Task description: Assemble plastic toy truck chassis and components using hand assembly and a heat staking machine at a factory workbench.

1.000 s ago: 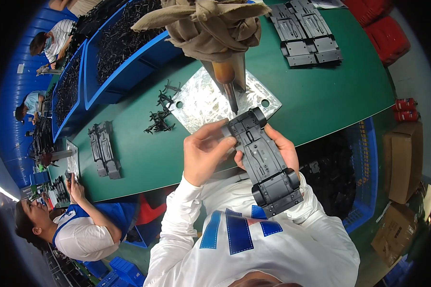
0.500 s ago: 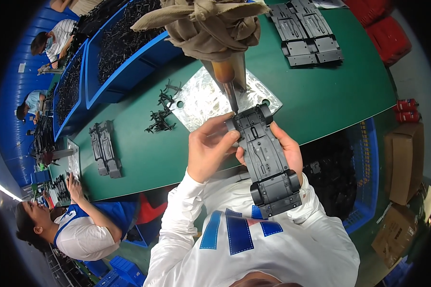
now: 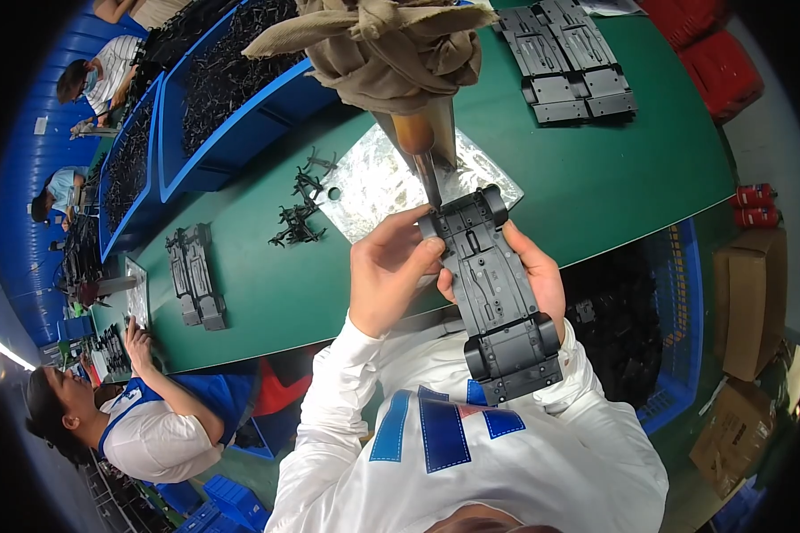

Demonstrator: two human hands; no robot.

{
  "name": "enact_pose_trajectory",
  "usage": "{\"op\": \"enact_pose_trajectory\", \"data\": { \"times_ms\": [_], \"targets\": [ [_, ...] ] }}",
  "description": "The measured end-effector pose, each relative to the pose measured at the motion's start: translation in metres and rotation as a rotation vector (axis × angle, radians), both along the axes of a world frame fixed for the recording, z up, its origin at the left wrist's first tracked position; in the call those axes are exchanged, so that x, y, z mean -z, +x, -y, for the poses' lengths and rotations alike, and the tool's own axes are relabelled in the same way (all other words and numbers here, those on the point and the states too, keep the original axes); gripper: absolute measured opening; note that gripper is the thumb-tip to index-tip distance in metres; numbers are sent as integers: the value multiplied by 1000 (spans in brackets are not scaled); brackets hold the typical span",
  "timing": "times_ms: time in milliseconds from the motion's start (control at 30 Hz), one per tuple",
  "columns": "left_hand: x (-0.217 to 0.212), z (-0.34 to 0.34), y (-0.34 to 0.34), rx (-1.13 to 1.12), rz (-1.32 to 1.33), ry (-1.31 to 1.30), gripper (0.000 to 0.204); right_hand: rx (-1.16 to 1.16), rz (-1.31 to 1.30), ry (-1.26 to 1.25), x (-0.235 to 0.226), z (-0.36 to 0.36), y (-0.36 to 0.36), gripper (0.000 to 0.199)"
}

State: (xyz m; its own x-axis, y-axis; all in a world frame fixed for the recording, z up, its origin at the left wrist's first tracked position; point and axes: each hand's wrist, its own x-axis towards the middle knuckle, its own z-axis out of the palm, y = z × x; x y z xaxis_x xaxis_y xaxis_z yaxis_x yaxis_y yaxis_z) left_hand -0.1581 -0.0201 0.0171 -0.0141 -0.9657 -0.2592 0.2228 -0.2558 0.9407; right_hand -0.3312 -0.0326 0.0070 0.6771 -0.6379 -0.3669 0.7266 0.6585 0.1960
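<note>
I hold a dark grey toy car chassis [image 3: 498, 293] with black wheels, underside up, above the near edge of the green table [image 3: 596, 169]. My right hand [image 3: 535, 275] cradles it from beneath and the right. My left hand [image 3: 389, 266] pinches its far left corner. That far end sits right under the metal tip of a hanging tool [image 3: 425, 164] with a wooden handle, whose top is wrapped in tan cloth [image 3: 373, 44]. A shiny metal plate [image 3: 373, 182] lies on the table below the tool.
Small black plastic parts [image 3: 298, 209] lie left of the plate. More chassis [image 3: 564, 58] are stacked at the far right, two others [image 3: 196, 275] at the left. Blue bins [image 3: 227, 89] hold black parts; a blue crate [image 3: 649, 329] stands on my right. Other people work at the left.
Both hands have raised the chassis and pushed its far end up to the tool's tip. My left hand has shifted toward that far corner.
</note>
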Motion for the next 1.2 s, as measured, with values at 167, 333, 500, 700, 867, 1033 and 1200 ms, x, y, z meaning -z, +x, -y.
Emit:
{"op": "enact_pose_trajectory", "data": {
  "times_ms": [167, 333, 500, 700, 867, 1033, 1200],
  "targets": [
    [5, -1, 2, -8, 28, -27, 38, -14, 37, 23, -2, 2, -1, 52],
    [1, 0, 0, -30, -14, -37, 37, -10, 21, -3, -3, 1, 0, 51],
    [3, 0, 1, -27, 9, -39, 37, 4, 30, 30, -6, 1, 1, 51],
    [2, 0, 0, -36, -1, -39, 37, -3, 36, -6, -4, 1, 1, 51],
    [3, 0, 0, -39, 4, -41, 37, 22, 41, 25, -5, 1, 2, 51],
    [2, 1, 0, -47, -22, -39, 37, 0, 45, 14, -3, 2, 1, 52],
    [4, 1, 0, -39, -14, -42, 37, 1, 49, 10, -2, 1, 1, 53]
  ]
}}
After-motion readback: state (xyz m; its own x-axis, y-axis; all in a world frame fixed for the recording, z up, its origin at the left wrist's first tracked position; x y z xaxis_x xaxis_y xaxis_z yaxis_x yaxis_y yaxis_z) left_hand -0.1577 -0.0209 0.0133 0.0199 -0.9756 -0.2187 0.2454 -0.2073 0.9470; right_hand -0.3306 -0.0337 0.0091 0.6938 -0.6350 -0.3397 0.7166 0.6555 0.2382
